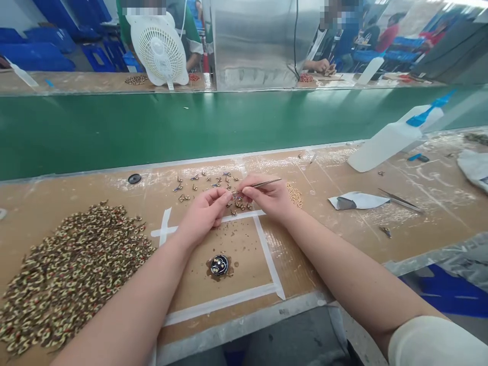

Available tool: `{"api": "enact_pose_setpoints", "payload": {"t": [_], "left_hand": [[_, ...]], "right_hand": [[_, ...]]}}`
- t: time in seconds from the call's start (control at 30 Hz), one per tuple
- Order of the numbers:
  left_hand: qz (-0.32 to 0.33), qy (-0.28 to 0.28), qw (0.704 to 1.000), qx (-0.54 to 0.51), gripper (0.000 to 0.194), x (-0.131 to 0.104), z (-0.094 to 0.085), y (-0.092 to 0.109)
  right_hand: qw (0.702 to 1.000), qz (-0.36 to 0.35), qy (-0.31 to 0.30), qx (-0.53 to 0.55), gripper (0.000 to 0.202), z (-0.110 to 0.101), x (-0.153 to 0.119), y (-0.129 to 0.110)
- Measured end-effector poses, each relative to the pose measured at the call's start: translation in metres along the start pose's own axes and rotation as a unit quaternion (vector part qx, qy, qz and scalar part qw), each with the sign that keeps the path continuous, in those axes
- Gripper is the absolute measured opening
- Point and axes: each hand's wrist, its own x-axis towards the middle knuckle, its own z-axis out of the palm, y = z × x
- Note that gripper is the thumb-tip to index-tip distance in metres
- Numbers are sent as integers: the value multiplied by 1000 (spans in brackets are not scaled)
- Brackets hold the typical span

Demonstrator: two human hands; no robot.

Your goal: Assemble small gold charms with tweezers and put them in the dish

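Note:
Both my hands meet over a scatter of small metallic parts (194, 187) on the brown table. My left hand (208, 209) is closed, thumb and index finger pinched on a tiny piece too small to make out. Thin tweezers (267, 182) are held in my right hand (269, 197), their tip pointing toward the left fingertips. Right beside that hand lies a small pile of golden beads (295, 195). Nearer to me, a small round black dish (219, 265) with wet contents sits inside a white tape outline (268, 254).
A large heap of small curved pieces (84, 269) covers the left side. On the right are a white bottle (385, 145), a white packet (358, 200) and other tweezers (402, 201). A black disc (134, 178) lies near the green divider (152, 127). People sit beyond it.

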Motion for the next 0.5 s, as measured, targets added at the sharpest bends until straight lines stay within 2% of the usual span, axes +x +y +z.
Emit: {"api": "enact_pose_setpoints", "payload": {"t": [0.13,0.33,0.5], "left_hand": [[-12,-17,998,-57,43,0,-1,3],[-23,-1,993,-119,42,1,-4,9],[-20,-3,988,-151,41,1,-8,7]], "right_hand": [[999,7,36,-1,14,-1,3,-2],[981,133,109,90,29,-1,7,-4],[981,98,126,109,27,2,7,-5]]}}
